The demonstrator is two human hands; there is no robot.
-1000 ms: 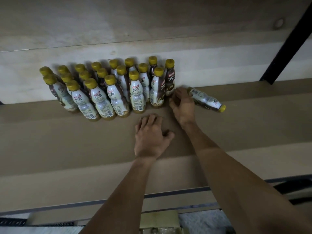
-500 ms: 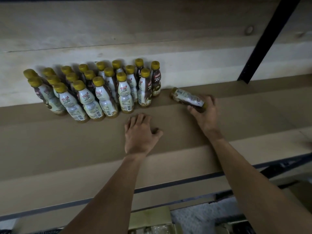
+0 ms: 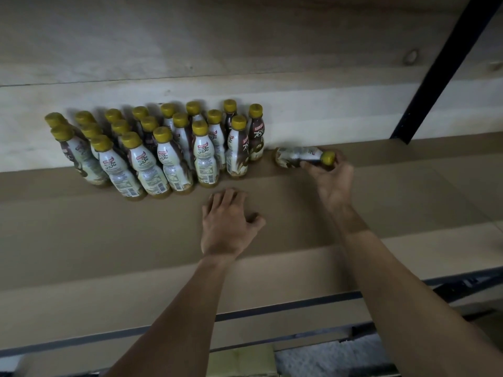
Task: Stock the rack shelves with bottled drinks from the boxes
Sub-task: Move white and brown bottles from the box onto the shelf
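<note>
Gripping the lying bottle (image 3: 298, 156) at its cap end, the right hand (image 3: 330, 180) has its fingers curled round the neck. A second ago it was at the standing bottles (image 3: 174, 151). The bottle lies on its side at the back of the shelf (image 3: 109, 227), just right of the group and apart from it. Left hand (image 3: 227, 225) unchanged, flat with fingers relaxed on the matte brown surface. Bottles are smooth, waisted plastic with round yellow caps and glossy cream-and-brown labels.

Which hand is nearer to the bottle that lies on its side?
Right. The right hand holds the lying bottle at its cap end. The left hand rests flat on the shelf, apart from it, in front of the standing bottles.
</note>
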